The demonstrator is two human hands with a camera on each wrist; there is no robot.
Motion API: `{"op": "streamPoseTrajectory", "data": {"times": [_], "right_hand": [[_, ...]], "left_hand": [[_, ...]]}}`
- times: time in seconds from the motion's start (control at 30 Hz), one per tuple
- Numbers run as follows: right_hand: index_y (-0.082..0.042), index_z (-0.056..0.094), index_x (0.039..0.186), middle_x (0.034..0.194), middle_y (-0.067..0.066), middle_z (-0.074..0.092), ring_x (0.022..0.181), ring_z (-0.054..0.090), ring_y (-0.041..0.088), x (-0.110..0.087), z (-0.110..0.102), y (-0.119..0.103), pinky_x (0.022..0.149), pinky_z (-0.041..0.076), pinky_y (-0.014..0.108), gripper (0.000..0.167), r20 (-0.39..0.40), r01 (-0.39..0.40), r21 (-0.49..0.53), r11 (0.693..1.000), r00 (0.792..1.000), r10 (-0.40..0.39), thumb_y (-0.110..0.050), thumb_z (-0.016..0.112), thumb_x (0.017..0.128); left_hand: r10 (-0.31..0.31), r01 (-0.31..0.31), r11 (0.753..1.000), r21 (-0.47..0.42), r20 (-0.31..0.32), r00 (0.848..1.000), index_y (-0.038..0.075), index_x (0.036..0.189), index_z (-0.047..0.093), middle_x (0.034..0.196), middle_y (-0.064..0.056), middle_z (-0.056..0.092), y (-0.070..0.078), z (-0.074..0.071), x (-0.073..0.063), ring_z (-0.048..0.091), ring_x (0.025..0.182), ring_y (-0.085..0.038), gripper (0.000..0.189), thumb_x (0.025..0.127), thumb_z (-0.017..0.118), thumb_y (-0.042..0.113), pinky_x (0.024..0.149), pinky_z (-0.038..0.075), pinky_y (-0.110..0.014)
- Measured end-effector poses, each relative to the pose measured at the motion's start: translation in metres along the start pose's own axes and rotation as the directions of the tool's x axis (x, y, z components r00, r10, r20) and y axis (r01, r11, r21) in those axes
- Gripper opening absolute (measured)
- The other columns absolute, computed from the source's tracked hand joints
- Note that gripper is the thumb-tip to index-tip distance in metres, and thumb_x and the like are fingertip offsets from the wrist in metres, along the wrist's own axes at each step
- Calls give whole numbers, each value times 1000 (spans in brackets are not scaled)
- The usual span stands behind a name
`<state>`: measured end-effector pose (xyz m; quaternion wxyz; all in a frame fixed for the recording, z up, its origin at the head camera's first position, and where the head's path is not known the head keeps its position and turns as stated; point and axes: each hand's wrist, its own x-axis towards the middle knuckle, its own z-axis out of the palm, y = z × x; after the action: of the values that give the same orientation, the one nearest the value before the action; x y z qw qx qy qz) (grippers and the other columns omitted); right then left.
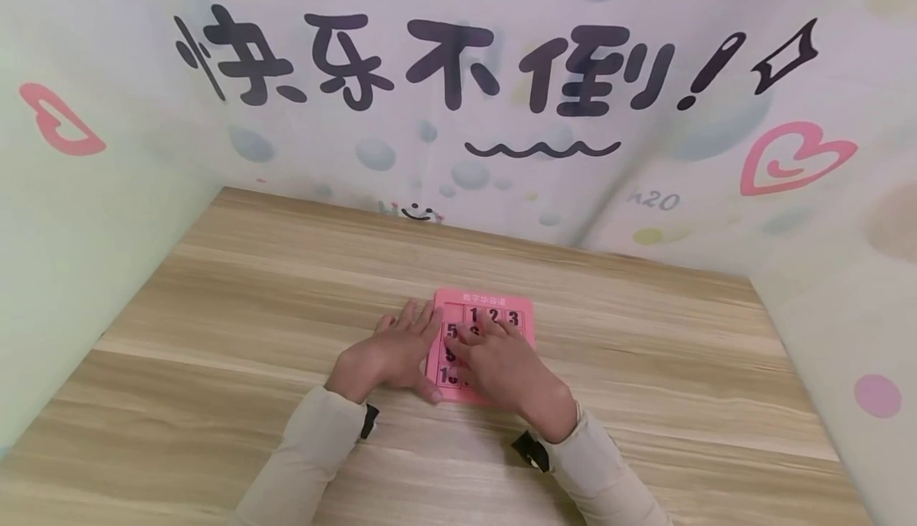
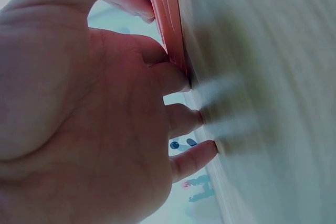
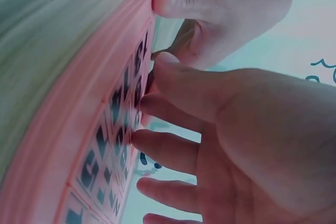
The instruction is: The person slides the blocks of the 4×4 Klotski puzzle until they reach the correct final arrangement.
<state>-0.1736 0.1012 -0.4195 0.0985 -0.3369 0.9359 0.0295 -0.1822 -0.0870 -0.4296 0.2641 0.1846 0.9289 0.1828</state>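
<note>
A pink number slide puzzle (image 1: 483, 299) lies flat on the wooden table, its tiles printed with black numbers. A bare slot shows at its far left corner, beside the 1 tile. My left hand (image 1: 397, 351) rests along the puzzle's left side with fingers spread. Its thumb touches the near left corner, and in the left wrist view some fingertips (image 2: 194, 156) reach down to the table. Above the tiles is my right hand (image 1: 505, 367), with its thumb and fingertips (image 3: 149, 140) at the tile faces. It covers several tiles on the right and near side.
The wood-grain table (image 1: 251, 287) extends around the puzzle on all sides. A printed cloth wall (image 1: 430, 160) with large black characters stands along the far edge, and pale walls close off both sides. Dark straps (image 1: 532, 453) show at the sleeve cuffs.
</note>
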Motion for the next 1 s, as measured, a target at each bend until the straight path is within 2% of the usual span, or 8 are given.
{"op": "streamPoseTrajectory", "data": {"times": [0.1,0.27,0.5,1.0], "right_hand": [[-24,53,145,152,2,47,146,34,35,0,-1,3,116,31,57,47,-23,-8,0,1000,1000,8,-38,55,100],[-20,54,144,151,4,49,142,39,37,1,1,11,113,37,57,50,-70,-65,-15,998,996,63,-43,55,100],[-20,53,145,151,4,49,143,38,39,3,3,15,109,40,58,52,-66,-149,-46,988,987,146,-47,51,101],[-20,55,144,152,5,48,141,40,39,8,6,12,110,40,58,53,-46,-169,-16,986,985,168,-49,52,99]], "left_hand": [[0,0,1000,-1,-1,1000,4,159,10,167,-13,2,0,0,0,-9,153,-35,120,74,82,47,123,4,-56],[-5,5,1000,-7,0,1000,5,159,9,167,-12,1,-1,1,0,-9,153,-34,121,74,83,47,124,3,-54],[-10,10,1000,-9,-7,1000,5,159,9,167,-12,1,-1,2,-1,-8,153,-34,121,73,83,46,124,3,-54],[-11,11,1000,1,-1,1000,5,159,9,167,-11,0,-1,1,1,-8,153,-34,121,74,83,47,124,3,-55]]}}
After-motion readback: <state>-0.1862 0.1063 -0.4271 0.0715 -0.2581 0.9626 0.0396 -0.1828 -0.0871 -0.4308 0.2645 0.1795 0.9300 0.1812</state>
